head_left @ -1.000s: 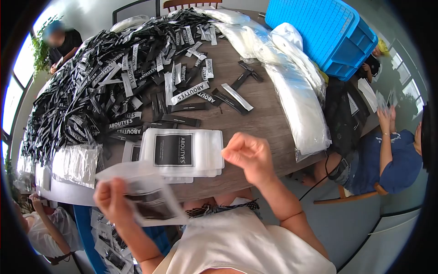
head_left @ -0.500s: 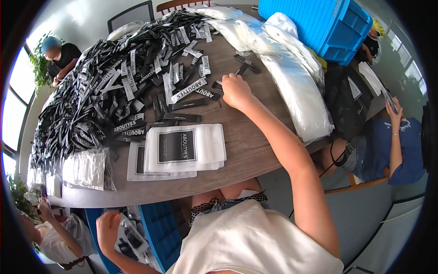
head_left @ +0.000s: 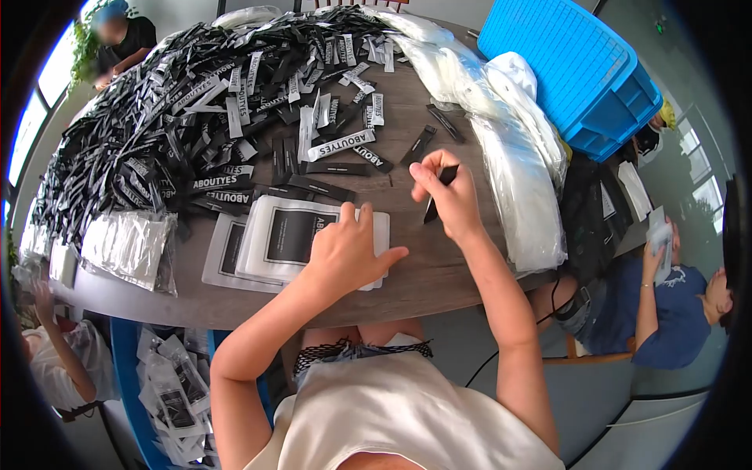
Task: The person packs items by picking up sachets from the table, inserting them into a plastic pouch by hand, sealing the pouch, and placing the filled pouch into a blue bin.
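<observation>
My left hand lies over the right part of a stack of frosted zip bags with black printed panels. Its fingers are spread, and it covers part of the top bag's label. To the right, above the wood-look table, my right hand grips a slim black stick packet between thumb and fingers. Two more black packets lie just beyond it. Beyond the bags, a white packet lettered ABOUTYES lies among several black ones.
A large heap of black and white packets fills the table's left and back. Clear plastic bundles run along the right, beside a blue crate. Below the table edge, a blue bin holds filled bags. People sit on both sides.
My left hand has moved up from above the bin onto the bag stack. My right hand has drawn back toward me with a black packet. The view has shifted slightly.
</observation>
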A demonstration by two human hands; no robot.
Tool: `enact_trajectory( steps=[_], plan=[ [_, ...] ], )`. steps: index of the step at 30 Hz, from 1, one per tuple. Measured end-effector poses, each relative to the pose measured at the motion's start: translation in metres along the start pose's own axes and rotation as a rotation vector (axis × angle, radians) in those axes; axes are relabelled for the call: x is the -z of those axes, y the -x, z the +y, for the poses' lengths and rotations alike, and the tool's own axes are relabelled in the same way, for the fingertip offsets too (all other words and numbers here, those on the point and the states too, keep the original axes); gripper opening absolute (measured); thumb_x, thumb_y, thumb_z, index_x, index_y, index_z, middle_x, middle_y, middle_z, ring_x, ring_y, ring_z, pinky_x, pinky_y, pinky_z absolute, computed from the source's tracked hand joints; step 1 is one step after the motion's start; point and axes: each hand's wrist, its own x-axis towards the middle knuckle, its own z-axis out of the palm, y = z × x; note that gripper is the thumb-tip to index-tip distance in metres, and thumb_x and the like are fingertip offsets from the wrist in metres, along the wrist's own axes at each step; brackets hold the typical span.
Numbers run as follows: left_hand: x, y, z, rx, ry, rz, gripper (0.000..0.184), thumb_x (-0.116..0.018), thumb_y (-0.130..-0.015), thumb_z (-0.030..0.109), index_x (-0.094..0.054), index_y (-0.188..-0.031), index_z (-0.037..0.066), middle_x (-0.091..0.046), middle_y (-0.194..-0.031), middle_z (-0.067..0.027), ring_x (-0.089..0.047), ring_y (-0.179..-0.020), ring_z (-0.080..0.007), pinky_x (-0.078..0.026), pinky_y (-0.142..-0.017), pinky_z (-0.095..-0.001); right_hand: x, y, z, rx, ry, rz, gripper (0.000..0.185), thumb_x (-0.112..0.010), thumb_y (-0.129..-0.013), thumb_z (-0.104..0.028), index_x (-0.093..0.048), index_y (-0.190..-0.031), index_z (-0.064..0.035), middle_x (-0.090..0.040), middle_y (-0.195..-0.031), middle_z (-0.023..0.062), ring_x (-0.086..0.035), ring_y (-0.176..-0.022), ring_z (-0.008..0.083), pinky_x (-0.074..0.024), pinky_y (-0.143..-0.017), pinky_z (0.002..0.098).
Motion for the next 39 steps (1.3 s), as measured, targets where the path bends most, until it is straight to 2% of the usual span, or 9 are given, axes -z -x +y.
enact_trajectory(
  steps=[5,8,13,16,20,26,30,35,39],
  plan=[
    [0.004,-0.001,0.006,0.039,0.040,-0.133,0.055,-0.069,-0.072,0.035,-0.047,-0.102,-0.005,-0.054,-0.097,-0.0238,-0.063,-0.064,-0.0376,-0.053,-0.055,-0.0415,0.002,0.019,0.002,0.102,-0.295,0.108,0.017,-0.064,-0.087,-0.010,-0.048,-0.089,-0.0041,-0.048,-0.061,-0.0028,-0.041,-0.044,0.0024,-0.0303,-0.038,0.0193],
    [0.006,-0.001,-0.004,0.060,0.163,-0.116,0.052,-0.068,-0.074,0.033,-0.046,-0.104,-0.004,-0.054,-0.098,-0.0251,-0.063,-0.074,-0.0406,-0.053,-0.064,-0.0431,-0.005,0.025,0.006,0.106,-0.052,0.021,0.017,-0.063,-0.086,-0.007,-0.048,-0.092,-0.0037,-0.047,-0.061,-0.0015,-0.040,-0.042,0.0029,-0.0322,-0.038,0.0187],
    [0.012,0.000,-0.027,0.108,0.473,-0.107,0.030,-0.067,-0.076,0.020,-0.057,-0.089,-0.006,-0.061,-0.073,-0.0161,-0.062,-0.070,-0.0276,-0.049,-0.063,-0.0354,-0.002,0.026,0.004,0.281,-0.315,-0.010,0.018,-0.057,-0.085,-0.002,-0.046,-0.099,-0.0016,-0.052,-0.068,0.0018,-0.052,-0.059,0.0076,-0.0438,-0.054,0.0248],
    [0.018,0.000,-0.033,0.232,0.772,-0.256,0.024,-0.064,-0.080,0.017,-0.064,-0.078,-0.007,-0.062,-0.063,-0.0146,-0.063,-0.059,-0.0205,-0.049,-0.057,-0.0319,-0.001,0.026,0.003,0.112,-0.103,-0.016,0.019,-0.056,-0.085,-0.003,-0.045,-0.100,-0.0013,-0.051,-0.070,0.0013,-0.051,-0.060,0.0080,-0.0433,-0.056,0.0258],
    [0.016,0.004,-0.043,0.281,0.933,-0.268,0.021,-0.066,-0.084,0.014,-0.064,-0.076,-0.005,-0.061,-0.060,-0.0064,-0.058,-0.054,-0.0095,-0.045,-0.051,-0.0243,0.001,0.036,-0.006,0.036,-0.427,-0.024,0.016,-0.056,-0.087,-0.003,-0.045,-0.099,-0.0033,-0.048,-0.063,-0.0002,-0.044,-0.049,0.0051,-0.0356,-0.045,0.0218],
    [0.026,0.012,-0.039,0.362,1.096,-0.252,0.019,-0.070,-0.084,0.013,-0.061,-0.073,0.000,-0.057,-0.061,0.0003,-0.052,-0.055,-0.0045,-0.042,-0.050,-0.0185,-0.010,0.048,0.002,-0.116,-0.005,-0.233,0.035,-0.048,-0.099,-0.032,-0.049,-0.076,-0.0051,-0.042,-0.058,-0.0036,-0.036,-0.053,0.0035,-0.0303,-0.047,0.0235],
    [0.012,0.017,-0.036,0.315,1.235,-0.144,0.028,-0.074,-0.082,0.019,-0.059,-0.067,0.001,-0.057,-0.058,0.0005,-0.052,-0.053,-0.0025,-0.037,-0.045,-0.0173,-0.038,0.072,-0.027,0.146,0.395,-0.283,0.038,-0.077,-0.077,-0.025,-0.051,-0.097,-0.0049,-0.054,-0.079,0.0070,-0.055,-0.062,0.0190,-0.0448,-0.053,0.0312],
    [0.009,0.021,-0.026,0.274,1.283,0.026,0.031,-0.079,-0.077,0.015,-0.054,-0.061,0.005,-0.052,-0.056,0.0038,-0.048,-0.053,-0.0003,-0.034,-0.044,-0.0161,-0.057,0.084,-0.036,0.350,0.625,-0.009,0.064,-0.080,-0.065,-0.015,-0.050,-0.121,-0.0079,-0.047,-0.113,0.0151,-0.062,-0.077,0.0266,-0.0509,-0.057,0.0331],
    [0.015,0.028,-0.027,0.151,1.299,0.042,0.031,-0.077,-0.078,0.010,-0.050,-0.063,0.006,-0.056,-0.062,0.0020,-0.055,-0.058,-0.0034,-0.043,-0.048,-0.0180,-0.042,0.080,-0.043,0.340,0.518,-0.117,0.059,-0.075,-0.066,-0.009,-0.054,-0.121,-0.0076,-0.053,-0.108,0.0149,-0.063,-0.079,0.0284,-0.0508,-0.062,0.0334]
  ],
)
